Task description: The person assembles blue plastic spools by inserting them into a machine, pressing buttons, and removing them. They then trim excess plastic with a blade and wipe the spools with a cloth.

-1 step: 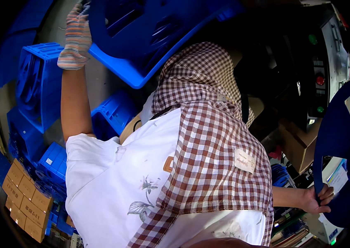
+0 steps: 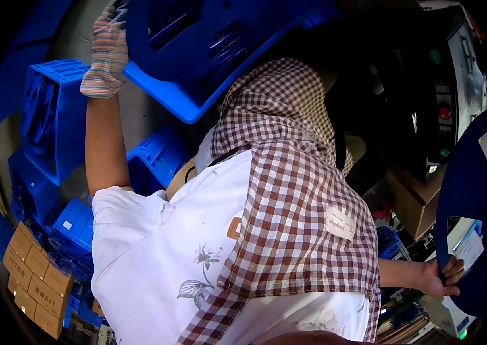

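My left hand point(image 2: 105, 54), in a striped knitted glove, reaches to the top left, against the side of a large blue plastic crate point(image 2: 189, 110). Its fingertips run behind dark blue plastic and out of the picture, so their grip is hidden. A dark blue part with cut-outs point(image 2: 157, 69) lies in that crate. My bare right hand point(image 2: 443, 277) is closed on the lower left rim of a dark blue wheel-shaped plastic part point(image 2: 467, 190), whose right side runs into the dark edge of the picture. A brown checked apron point(image 2: 306, 230) covers my front and lap.
Blue crates point(image 2: 71, 115) stand at the left, one holding curved blue parts. Below them are stacked brown cartons point(image 2: 36, 282). A smaller blue crate point(image 2: 160, 155) is beside my lap. At the right are a panel with a red button point(image 2: 445, 112) and an open cardboard box point(image 2: 418, 201).
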`<state>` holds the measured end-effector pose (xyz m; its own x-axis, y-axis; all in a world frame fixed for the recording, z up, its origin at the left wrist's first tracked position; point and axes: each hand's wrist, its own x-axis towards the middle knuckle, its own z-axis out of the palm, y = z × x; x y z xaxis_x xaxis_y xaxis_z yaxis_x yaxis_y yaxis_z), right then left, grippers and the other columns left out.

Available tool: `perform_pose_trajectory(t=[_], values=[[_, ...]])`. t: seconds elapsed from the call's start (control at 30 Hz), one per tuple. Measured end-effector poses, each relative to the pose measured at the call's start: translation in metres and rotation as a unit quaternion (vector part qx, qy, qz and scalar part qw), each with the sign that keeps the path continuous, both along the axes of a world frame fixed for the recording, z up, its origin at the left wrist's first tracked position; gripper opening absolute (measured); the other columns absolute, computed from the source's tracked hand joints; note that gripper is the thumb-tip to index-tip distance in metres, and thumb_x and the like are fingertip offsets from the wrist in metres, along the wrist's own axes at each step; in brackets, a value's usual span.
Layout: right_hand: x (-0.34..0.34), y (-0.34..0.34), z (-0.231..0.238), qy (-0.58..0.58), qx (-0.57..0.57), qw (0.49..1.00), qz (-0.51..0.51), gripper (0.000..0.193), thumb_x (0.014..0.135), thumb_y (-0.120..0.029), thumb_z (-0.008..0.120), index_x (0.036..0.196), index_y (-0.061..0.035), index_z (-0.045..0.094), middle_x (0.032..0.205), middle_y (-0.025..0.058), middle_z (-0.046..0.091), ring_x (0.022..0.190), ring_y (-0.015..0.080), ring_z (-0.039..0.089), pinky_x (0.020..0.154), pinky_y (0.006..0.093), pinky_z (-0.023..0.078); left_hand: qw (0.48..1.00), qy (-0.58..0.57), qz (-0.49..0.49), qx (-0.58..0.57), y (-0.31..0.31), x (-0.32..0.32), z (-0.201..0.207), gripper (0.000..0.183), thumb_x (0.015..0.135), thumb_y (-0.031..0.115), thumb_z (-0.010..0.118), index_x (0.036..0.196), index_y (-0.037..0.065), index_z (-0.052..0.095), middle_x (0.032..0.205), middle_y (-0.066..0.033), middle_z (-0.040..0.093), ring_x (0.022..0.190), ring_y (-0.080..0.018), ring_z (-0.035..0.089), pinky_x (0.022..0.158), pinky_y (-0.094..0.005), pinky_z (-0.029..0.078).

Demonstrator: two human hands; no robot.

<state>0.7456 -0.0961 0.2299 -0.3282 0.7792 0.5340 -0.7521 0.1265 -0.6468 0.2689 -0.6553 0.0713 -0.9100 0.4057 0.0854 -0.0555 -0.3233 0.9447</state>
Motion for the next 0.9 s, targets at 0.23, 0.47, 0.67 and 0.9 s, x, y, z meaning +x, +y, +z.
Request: perform_pose_trajectory(t=[0.23, 0.47, 0.67, 0.9], values=[[-0.006, -0.005, 0.012, -0.029, 0.034, 0.999, 0.01, 0.048, 0.075, -0.026, 0.076, 0.055, -0.0153, 0.033, 0.061, -0.0026, 0.03, 0.063, 0.0139, 0.034, 0.053, 0.0271, 0.027, 0.964, 0.14, 0.022, -0.227, 0.008, -0.009, -0.071, 0.041, 0.095, 0.027, 0.054, 0.124, -0.002, 0.051, 0.101, -0.0137, 0.066, 0.072, -0.0157, 0.067, 0.06, -0.024, 0.058], [-0.016, -0.005, 0.021, -0.011, 0.014, 1.0, 0.015, 0.048, 0.076, -0.027, 0.074, 0.055, -0.0176, 0.032, 0.059, -0.0035, 0.029, 0.061, 0.0118, 0.035, 0.05, 0.0241, 0.027, 0.993, -0.076, -0.086, 0.012, 0.009, -0.012, -0.077, 0.047, 0.098, 0.029, 0.045, 0.128, -0.006, 0.044, 0.088, -0.0116, 0.065, 0.068, -0.0158, 0.066, 0.057, -0.0251, 0.056], [-0.028, -0.011, 0.025, -0.026, 0.017, 1.0, 0.003, 0.048, 0.073, -0.024, 0.077, 0.055, -0.0166, 0.034, 0.059, -0.0039, 0.03, 0.061, 0.0117, 0.037, 0.049, 0.0242, 0.028, 0.969, -0.04, -0.221, 0.099, -0.014, -0.046, -0.075, 0.045, 0.096, 0.024, 0.051, 0.128, -0.007, 0.043, 0.079, -0.0075, 0.061, 0.062, -0.0124, 0.06, 0.056, -0.0251, 0.052], [-0.028, -0.008, 0.033, -0.051, 0.041, 0.998, 0.008, 0.047, 0.074, -0.028, 0.077, 0.053, -0.0167, 0.036, 0.059, -0.0039, 0.032, 0.061, 0.0112, 0.038, 0.049, 0.0239, 0.029, 0.973, -0.147, 0.15, -0.09, 0.006, -0.018, -0.093, 0.035, 0.093, 0.025, 0.057, 0.113, -0.004, 0.057, 0.069, -0.0008, 0.059, 0.056, -0.0083, 0.052, 0.054, -0.0206, 0.045]])
